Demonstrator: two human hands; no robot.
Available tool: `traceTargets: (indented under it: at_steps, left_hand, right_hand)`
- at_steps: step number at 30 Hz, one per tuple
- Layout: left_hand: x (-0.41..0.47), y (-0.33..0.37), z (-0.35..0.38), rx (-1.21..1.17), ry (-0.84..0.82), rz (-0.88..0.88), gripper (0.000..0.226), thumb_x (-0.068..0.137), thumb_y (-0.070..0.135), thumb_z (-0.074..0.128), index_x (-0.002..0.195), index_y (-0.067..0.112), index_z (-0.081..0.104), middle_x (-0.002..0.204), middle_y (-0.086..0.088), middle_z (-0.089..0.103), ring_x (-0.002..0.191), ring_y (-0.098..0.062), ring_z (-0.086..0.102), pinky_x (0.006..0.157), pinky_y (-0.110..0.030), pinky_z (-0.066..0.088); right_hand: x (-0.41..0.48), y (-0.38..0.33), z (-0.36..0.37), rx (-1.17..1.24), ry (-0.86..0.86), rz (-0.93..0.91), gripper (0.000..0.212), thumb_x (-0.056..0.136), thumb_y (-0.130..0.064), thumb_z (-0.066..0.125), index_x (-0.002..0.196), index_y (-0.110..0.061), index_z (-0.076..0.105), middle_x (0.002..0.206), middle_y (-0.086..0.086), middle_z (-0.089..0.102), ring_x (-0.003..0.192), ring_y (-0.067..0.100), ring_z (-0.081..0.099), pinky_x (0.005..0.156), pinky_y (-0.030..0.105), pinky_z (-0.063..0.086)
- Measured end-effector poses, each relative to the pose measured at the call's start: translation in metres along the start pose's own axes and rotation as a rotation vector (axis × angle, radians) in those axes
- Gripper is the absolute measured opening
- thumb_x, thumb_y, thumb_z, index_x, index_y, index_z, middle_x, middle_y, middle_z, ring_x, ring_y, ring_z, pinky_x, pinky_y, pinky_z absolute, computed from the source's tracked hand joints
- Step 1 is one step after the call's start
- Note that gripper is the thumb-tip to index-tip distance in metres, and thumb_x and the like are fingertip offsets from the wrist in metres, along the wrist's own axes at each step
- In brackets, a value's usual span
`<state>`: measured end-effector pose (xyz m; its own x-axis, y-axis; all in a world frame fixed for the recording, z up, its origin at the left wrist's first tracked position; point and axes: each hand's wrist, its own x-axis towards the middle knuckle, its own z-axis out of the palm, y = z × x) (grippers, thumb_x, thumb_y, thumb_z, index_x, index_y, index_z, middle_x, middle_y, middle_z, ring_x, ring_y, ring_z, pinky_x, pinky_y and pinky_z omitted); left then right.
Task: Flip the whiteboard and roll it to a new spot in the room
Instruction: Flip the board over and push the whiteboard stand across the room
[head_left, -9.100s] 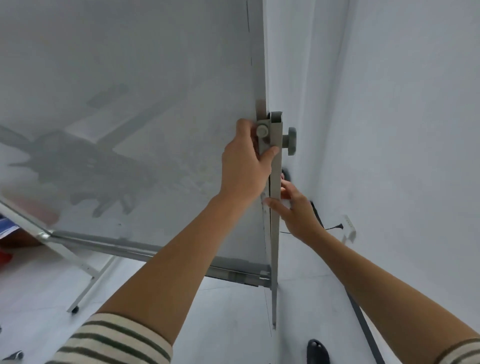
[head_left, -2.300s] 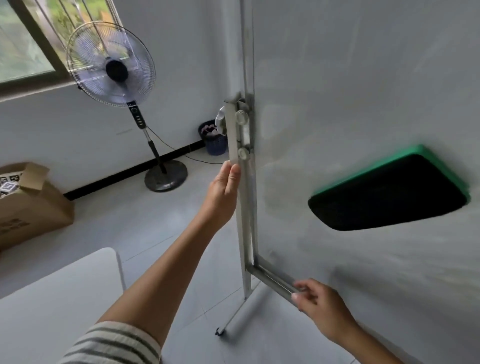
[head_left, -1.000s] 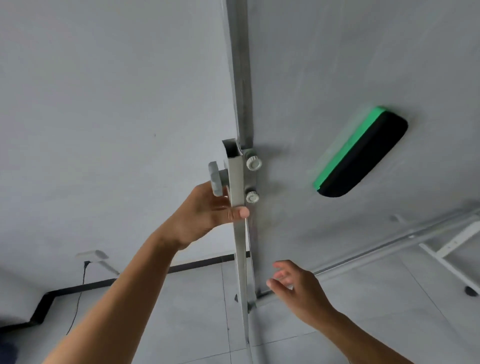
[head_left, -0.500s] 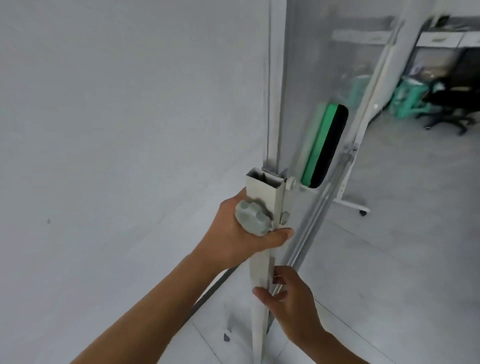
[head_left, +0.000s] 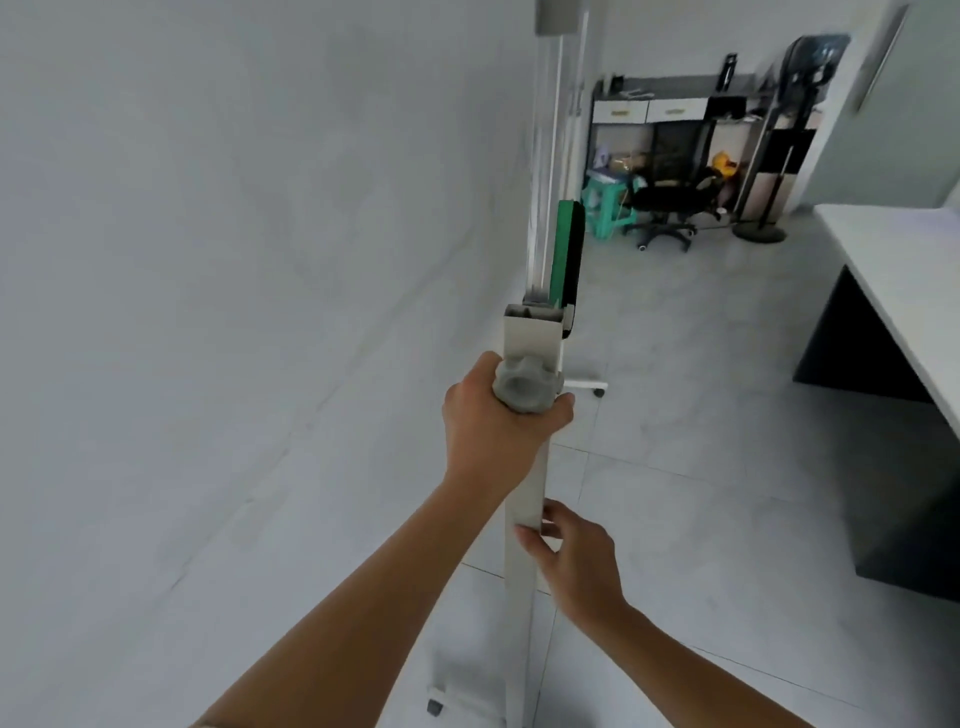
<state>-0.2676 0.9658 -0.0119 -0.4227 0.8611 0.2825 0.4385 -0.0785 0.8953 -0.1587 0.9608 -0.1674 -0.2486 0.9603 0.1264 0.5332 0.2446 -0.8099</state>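
Note:
I see the whiteboard (head_left: 543, 171) edge-on, a thin upright strip close to the white wall. Its grey-white stand post (head_left: 530, 343) rises in front of me, with a grey locking knob (head_left: 525, 391) on it. My left hand (head_left: 501, 415) is wrapped around the post just below the knob. My right hand (head_left: 571, 556) grips the same post lower down. A green-and-black eraser (head_left: 567, 260) clings to the board face on the right. A caster foot (head_left: 435, 704) of the stand shows at the bottom.
A white wall (head_left: 234, 312) fills the left. A white table with a dark base (head_left: 893, 291) stands at the right. At the back are shelves (head_left: 675, 119), a black office chair (head_left: 670, 208), a green stool (head_left: 605, 200) and a floor fan stand (head_left: 763, 197). Tiled floor lies between.
The view has swung so the board now appears edge-on. My left hand stays on the post below the knob, and my right hand has closed more firmly on the post lower down.

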Motion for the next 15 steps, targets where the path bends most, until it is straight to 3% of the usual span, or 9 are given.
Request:
traceTargets:
  at_steps: [4,8,15]
  left_hand:
    - [0.040,0.002,0.031,0.036,-0.015,0.028,0.043,0.060,0.034,0.084,0.082,0.008,0.058,0.074,-0.009,0.067,0.068,-0.024,0.063,0.062,-0.042,0.057]
    - [0.085,0.001,0.067,0.052,-0.051,0.038,0.046,0.060,0.038,0.084,0.081,0.008,0.057,0.066,-0.001,0.061,0.058,-0.013,0.053,0.059,-0.035,0.053]
    - [0.171,-0.004,0.123,0.085,-0.188,0.070,0.054,0.057,0.046,0.084,0.091,0.013,0.058,0.080,0.000,0.066,0.073,-0.017,0.064,0.066,-0.035,0.058]
  right_hand:
    - [0.040,0.016,-0.008,-0.077,0.067,0.033,0.035,0.082,-0.047,0.062,0.100,-0.017,0.067,0.093,-0.008,0.076,0.084,0.011,0.071,0.075,0.030,0.056]
    - [0.088,0.038,-0.016,-0.116,0.124,0.043,0.033,0.084,-0.044,0.064,0.100,-0.015,0.065,0.094,-0.006,0.076,0.082,0.015,0.072,0.073,0.035,0.057]
    - [0.181,0.064,-0.042,-0.115,0.123,0.105,0.033,0.086,-0.043,0.062,0.104,-0.016,0.062,0.098,-0.005,0.075,0.088,0.017,0.071,0.077,0.033,0.055]
